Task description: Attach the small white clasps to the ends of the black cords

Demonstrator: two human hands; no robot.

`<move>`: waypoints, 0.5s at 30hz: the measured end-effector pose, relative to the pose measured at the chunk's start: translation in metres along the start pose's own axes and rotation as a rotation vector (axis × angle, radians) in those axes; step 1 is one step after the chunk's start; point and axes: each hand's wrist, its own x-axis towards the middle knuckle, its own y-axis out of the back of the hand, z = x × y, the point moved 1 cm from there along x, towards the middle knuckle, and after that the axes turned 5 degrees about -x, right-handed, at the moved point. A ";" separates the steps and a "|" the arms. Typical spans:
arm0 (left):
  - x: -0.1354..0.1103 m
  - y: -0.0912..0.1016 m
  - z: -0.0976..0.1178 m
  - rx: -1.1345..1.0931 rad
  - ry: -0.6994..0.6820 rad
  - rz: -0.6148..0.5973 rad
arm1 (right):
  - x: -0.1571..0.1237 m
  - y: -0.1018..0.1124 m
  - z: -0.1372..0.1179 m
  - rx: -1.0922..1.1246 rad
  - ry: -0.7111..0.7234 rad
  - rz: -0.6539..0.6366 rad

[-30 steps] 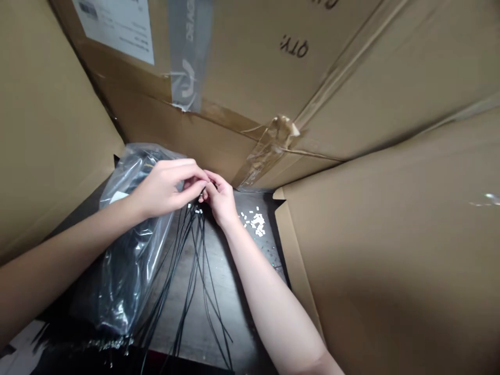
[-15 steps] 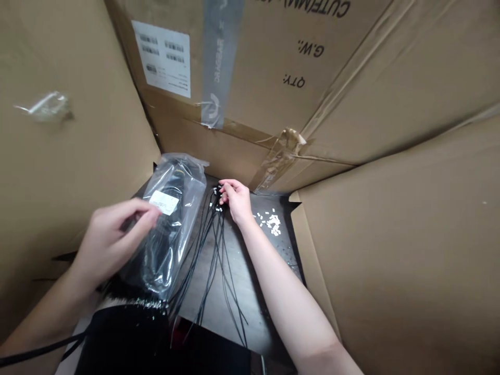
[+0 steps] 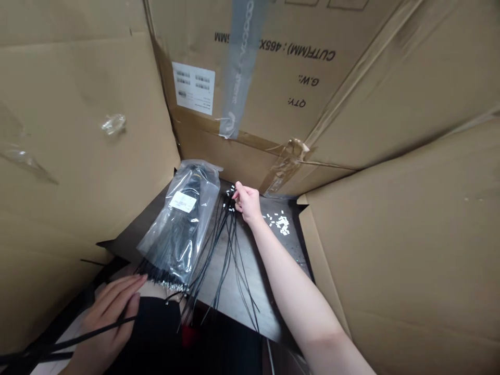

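Black cords [image 3: 223, 245] fan out across the dark tabletop [image 3: 258, 291], their upper ends gathered at the far edge and their loose tails trailing toward me. I have the right hand [image 3: 247, 204] half closed on those ends, fingers curled, and it seems to pinch them. The step in hand is holding and sorting this bunch, which needs a steady grip because the strands splay freely. The left hand [image 3: 105, 317] is low and well apart, fingers extended, with a black strand [image 3: 94, 333] lying across them; I cannot tell whether it has hold of it. A clear plastic bag [image 3: 179, 224] lies beside the cords, packed with a thick bundle of black cords [image 3: 172, 250] and carrying a white label [image 3: 183, 201]. Small white pieces [image 3: 282, 223] sit in a loose heap beyond the right hand.
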 end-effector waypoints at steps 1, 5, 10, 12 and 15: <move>0.004 -0.004 0.001 -0.002 0.007 0.039 | 0.000 0.000 0.000 -0.002 0.014 0.017; 0.025 -0.010 0.004 -0.050 -0.037 0.089 | -0.004 -0.002 -0.002 -0.023 0.070 0.088; 0.031 -0.004 -0.005 -0.046 0.068 0.067 | -0.007 -0.003 -0.002 -0.070 0.096 0.123; 0.030 -0.004 -0.011 -0.051 0.136 0.082 | -0.006 -0.004 -0.002 -0.092 0.094 0.133; 0.031 -0.008 -0.017 -0.102 0.259 0.085 | -0.005 -0.005 -0.004 -0.140 0.086 0.150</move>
